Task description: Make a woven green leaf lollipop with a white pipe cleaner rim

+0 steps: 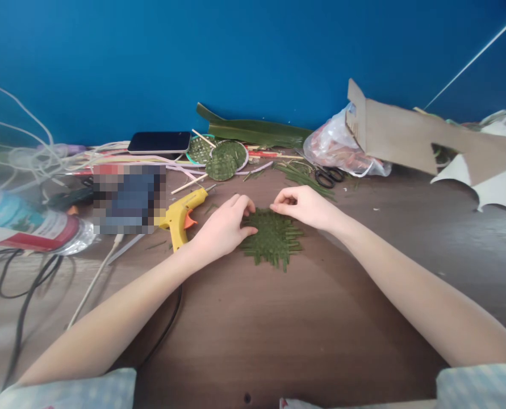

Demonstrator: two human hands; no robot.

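Note:
A small square mat woven from green leaf strips [272, 236] lies on the brown table in front of me, its loose strip ends fanning out to the right and toward me. My left hand [225, 224] is curled over the mat's left edge, thumb on its surface and fingers near its upper left corner. At the far edge, my right hand [304, 205] is closed in a pinch, fingertips touching the weave. Exactly which strip sits between those fingertips is too small to make out. Beside my left hand lies a yellow glue gun [182, 216] with an orange trigger.
Behind the mat are woven green discs [222, 162], a long leaf [261, 133], cut leaf strips [306, 180], black-handled scissors [329, 177] and a plastic bag [333, 142]. Cardboard [400, 130] stands right. A phone [159, 142], cables and a bottle [31, 224] occupy the left.

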